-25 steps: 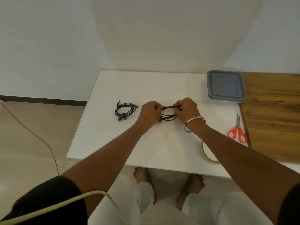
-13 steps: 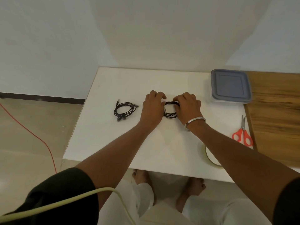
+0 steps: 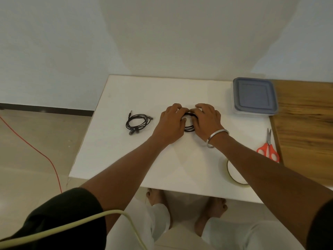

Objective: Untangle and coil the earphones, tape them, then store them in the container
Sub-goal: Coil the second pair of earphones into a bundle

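Two hands — left hand (image 3: 172, 123), right hand (image 3: 207, 121) — fingers curled, pinching coiled earphones (image 3: 189, 129) on table (image 3: 180, 159); loose grip risks coil springing open before taping.

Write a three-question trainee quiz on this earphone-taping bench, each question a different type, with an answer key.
1. True or false: the container has its lid on.
2. Multiple choice: what lies on the white table left of the left hand? A) scissors B) a second coiled pair of earphones C) a pen
3. Fill in: the orange-handled scissors lie between the container and the ____.

Key
1. True; the grey lid covers it.
2. B; the spare earphones lie alone, while both hands, the right hand included, hold the coiled earphones.
3. Tape roll, partly hidden under the right forearm.
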Demonstrator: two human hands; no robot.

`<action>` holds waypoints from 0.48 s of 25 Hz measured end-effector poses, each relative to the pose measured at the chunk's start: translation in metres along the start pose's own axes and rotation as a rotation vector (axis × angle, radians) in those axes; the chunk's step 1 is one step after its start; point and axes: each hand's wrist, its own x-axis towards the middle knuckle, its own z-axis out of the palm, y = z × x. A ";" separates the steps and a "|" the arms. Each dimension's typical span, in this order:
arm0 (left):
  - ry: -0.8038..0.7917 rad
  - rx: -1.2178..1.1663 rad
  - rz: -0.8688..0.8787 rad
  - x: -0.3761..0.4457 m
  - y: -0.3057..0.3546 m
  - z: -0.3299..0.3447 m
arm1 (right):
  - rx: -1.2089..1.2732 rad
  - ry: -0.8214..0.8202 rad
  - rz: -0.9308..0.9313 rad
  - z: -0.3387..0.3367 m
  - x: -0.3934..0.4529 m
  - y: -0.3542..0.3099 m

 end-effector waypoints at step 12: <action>-0.011 0.073 -0.012 0.000 -0.001 -0.004 | -0.068 -0.039 -0.008 0.000 0.000 -0.001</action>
